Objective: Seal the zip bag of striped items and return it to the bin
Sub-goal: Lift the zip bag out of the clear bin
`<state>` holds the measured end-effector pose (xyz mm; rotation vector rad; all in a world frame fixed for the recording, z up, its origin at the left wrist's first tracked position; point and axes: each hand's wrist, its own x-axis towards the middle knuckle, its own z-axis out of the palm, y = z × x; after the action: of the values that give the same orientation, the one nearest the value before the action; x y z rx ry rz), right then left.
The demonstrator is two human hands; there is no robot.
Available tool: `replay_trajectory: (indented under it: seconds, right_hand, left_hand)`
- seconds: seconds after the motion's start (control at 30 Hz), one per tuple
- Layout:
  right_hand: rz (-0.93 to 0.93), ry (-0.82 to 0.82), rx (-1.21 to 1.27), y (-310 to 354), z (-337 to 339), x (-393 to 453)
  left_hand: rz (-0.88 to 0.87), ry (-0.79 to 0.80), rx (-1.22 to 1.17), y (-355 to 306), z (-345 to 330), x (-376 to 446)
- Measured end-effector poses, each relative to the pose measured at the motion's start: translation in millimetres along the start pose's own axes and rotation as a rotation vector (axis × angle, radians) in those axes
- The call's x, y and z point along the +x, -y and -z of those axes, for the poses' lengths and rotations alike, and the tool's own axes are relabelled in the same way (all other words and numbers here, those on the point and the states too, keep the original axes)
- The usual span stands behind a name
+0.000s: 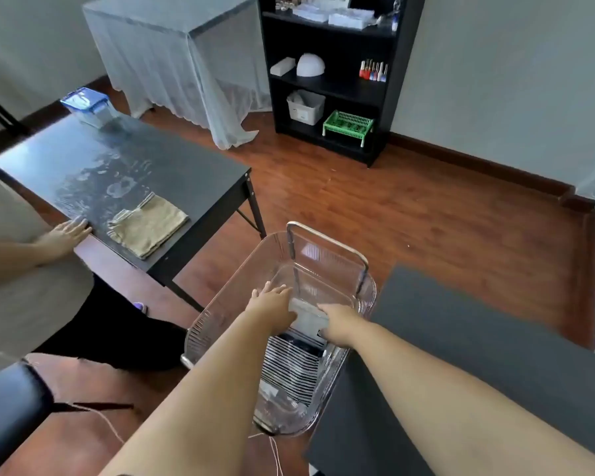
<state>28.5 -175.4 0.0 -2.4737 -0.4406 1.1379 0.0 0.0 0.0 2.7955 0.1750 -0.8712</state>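
Note:
A clear plastic bin (327,266) with a metal handle stands on the wooden floor below me. Inside it lies a zip bag (306,319) holding black-and-white striped items (294,365). My left hand (272,298) rests on the bag's far left end, fingers stretched flat toward the bin's bottom. My right hand (337,321) presses on the bag's right side near its top strip, fingers curled down on the plastic. Both forearms reach into the bin from the lower edge of the view. The bag's seal is hidden under my hands.
A black table (145,159) stands to the left with a folded tan cloth (148,223) and a blue-lidded box (86,106). Another person's hand (66,231) rests on its edge. A dark mat (478,355) lies right of the bin. A black shelf (327,77) stands at the back.

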Motion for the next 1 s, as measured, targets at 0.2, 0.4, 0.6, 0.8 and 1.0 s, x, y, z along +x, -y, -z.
replay_trajectory:
  seconds: [0.2, 0.4, 0.6, 0.8, 1.0]
  right_hand:
    - [-0.053, -0.013, -0.046, -3, -11, 10]
    - [-0.036, -0.001, -0.087, -5, -13, 10]
    - [0.106, -0.087, 0.117, -12, -7, -15]
    - [0.346, -0.458, 0.24, -12, 26, -75]
    - [0.498, -0.83, 0.36, -29, 81, -158]
  left_hand:
    - [-0.002, 0.036, 0.039, 9, -12, 7]
    - [-0.013, 0.02, 0.034, 27, -9, -2]
    - [-0.082, -0.091, -0.203, 51, 10, -37]
    - [-0.25, -0.333, -0.249, 31, 60, -88]
    - [-0.539, -0.715, -0.254, -45, 121, -130]
